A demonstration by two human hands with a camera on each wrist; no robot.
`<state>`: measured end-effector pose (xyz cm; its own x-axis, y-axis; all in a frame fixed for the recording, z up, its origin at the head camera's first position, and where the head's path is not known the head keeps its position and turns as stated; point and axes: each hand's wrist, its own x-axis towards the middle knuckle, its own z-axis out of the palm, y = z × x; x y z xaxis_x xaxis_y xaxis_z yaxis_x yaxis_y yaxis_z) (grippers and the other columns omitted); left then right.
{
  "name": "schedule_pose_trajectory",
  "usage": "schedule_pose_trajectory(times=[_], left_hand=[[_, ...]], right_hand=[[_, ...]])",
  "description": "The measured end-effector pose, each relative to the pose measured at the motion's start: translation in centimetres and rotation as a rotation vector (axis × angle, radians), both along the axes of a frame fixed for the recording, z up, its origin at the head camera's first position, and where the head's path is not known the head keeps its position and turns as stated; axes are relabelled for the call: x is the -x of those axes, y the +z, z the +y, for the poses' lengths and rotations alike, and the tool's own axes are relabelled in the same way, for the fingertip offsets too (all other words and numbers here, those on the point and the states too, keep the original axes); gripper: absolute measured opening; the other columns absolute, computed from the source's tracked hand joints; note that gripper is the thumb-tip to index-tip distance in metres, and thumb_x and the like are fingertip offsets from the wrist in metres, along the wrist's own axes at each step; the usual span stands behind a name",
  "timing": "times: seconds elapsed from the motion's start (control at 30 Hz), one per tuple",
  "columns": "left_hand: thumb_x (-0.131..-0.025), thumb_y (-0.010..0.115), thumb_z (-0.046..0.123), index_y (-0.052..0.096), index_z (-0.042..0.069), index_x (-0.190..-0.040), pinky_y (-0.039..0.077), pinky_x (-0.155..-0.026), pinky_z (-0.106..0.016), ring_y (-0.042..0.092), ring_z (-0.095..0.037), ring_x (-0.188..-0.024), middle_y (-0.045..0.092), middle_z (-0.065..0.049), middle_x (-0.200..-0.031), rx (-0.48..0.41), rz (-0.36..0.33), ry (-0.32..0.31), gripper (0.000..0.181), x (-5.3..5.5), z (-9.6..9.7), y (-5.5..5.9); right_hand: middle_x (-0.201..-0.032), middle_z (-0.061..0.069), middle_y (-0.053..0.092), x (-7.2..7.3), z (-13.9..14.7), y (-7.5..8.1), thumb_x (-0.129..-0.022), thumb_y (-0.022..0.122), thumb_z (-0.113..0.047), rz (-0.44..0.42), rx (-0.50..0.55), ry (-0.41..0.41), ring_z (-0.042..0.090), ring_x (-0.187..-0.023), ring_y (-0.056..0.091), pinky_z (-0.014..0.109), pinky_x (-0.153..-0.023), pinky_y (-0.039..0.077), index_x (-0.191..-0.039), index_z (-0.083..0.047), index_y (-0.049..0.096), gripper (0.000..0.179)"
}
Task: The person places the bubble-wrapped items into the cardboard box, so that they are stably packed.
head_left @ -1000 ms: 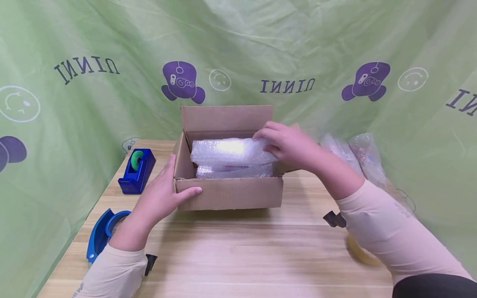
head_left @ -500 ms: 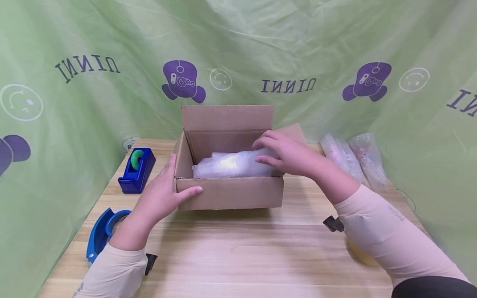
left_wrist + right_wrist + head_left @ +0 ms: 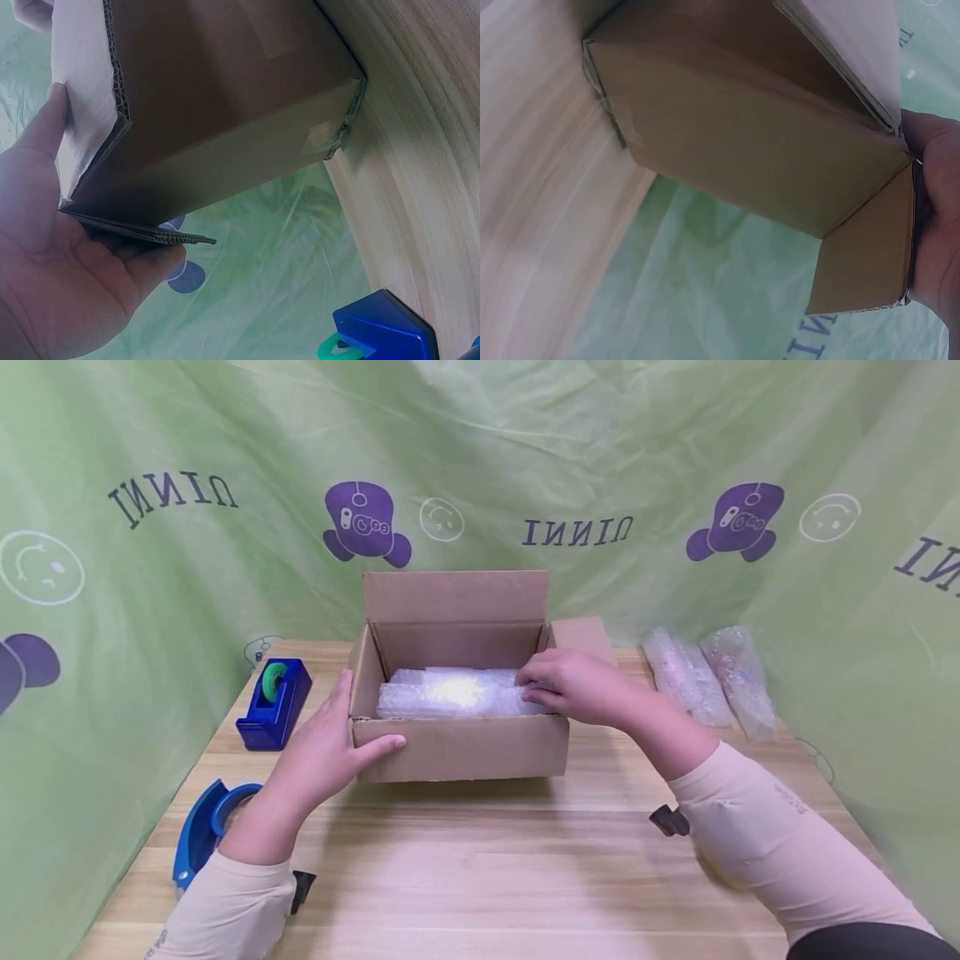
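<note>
An open cardboard box [image 3: 480,752] stands on the table with its flaps up or folded out. My left hand [image 3: 322,752] grips its front left corner, thumb across the front flap; in the left wrist view that hand's fingers [image 3: 161,270] curl behind the side flap. Inside, a package in bubble wrap [image 3: 420,700] lies crosswise near the front, with more bubble wrap [image 3: 408,676] behind it. My right hand [image 3: 577,685] reaches over the right wall and holds the package's right end with curled fingers. The right wrist view shows the box's outside; that hand's fingertips are hidden there.
A blue tape dispenser [image 3: 273,706] with green tape stands left of the box. Nearer lies a blue tape gun [image 3: 198,835], partly behind my left arm. Several bubble-wrapped packages [image 3: 686,677] lie at the back right. A yellowish roll [image 3: 720,868] is mostly hidden under my right forearm.
My right hand has lowered the bubble-wrapped package deeper into the box and toward its front wall. The left hand has stayed on the corner.
</note>
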<state>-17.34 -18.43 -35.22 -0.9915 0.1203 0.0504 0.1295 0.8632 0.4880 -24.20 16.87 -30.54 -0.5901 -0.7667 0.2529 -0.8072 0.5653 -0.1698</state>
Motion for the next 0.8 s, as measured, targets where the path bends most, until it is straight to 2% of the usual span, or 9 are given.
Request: schedule_pose_trajectory(times=[0.27, 0.53, 0.63, 0.8], left_hand=[[-0.072, 0.055, 0.085, -0.011, 0.013, -0.157, 0.033, -0.109, -0.064, 0.028, -0.047, -0.143, 0.013, -0.020, -0.163, -0.005, 0.005, 0.000, 0.129, -0.1, 0.0, 0.0], [-0.072, 0.054, 0.085, -0.013, 0.014, -0.157, 0.034, -0.108, -0.064, 0.030, -0.048, -0.142, 0.014, -0.021, -0.163, -0.006, 0.005, 0.001, 0.129, -0.1, 0.0, -0.1], [-0.072, 0.054, 0.086, -0.013, 0.015, -0.157, 0.035, -0.107, -0.065, 0.031, -0.048, -0.141, 0.015, -0.022, -0.162, -0.005, 0.004, 0.002, 0.130, -0.1, 0.0, -0.1], [-0.071, 0.054, 0.086, -0.014, 0.016, -0.157, 0.036, -0.106, -0.066, 0.032, -0.049, -0.140, 0.016, -0.022, -0.162, -0.012, -0.006, 0.005, 0.130, -0.1, 0.0, -0.1]], right_hand=[[-0.108, 0.001, 0.068, -0.2, 0.1, 0.0, -0.096, 0.064, -0.022, -0.039, 0.012, -0.038, 0.017, -0.103, 0.062, 0.038, -0.093, 0.051, -0.111, -0.011, 0.070, 0.020], [-0.111, 0.005, 0.067, -0.3, 1.3, 1.3, -0.096, 0.065, -0.018, -0.080, 0.183, -0.064, 0.020, -0.099, 0.061, 0.038, -0.087, 0.051, -0.115, -0.009, 0.067, 0.021], [-0.116, 0.007, 0.066, -0.3, 2.5, 2.0, -0.096, 0.064, -0.018, -0.090, 0.270, -0.142, 0.023, -0.102, 0.063, 0.041, -0.091, 0.053, -0.119, -0.010, 0.065, 0.024], [-0.124, 0.011, 0.062, -0.2, 5.1, 3.0, -0.099, 0.059, -0.030, -0.080, 0.413, -0.325, 0.027, -0.108, 0.062, 0.048, -0.096, 0.051, -0.130, -0.007, 0.058, 0.039]])
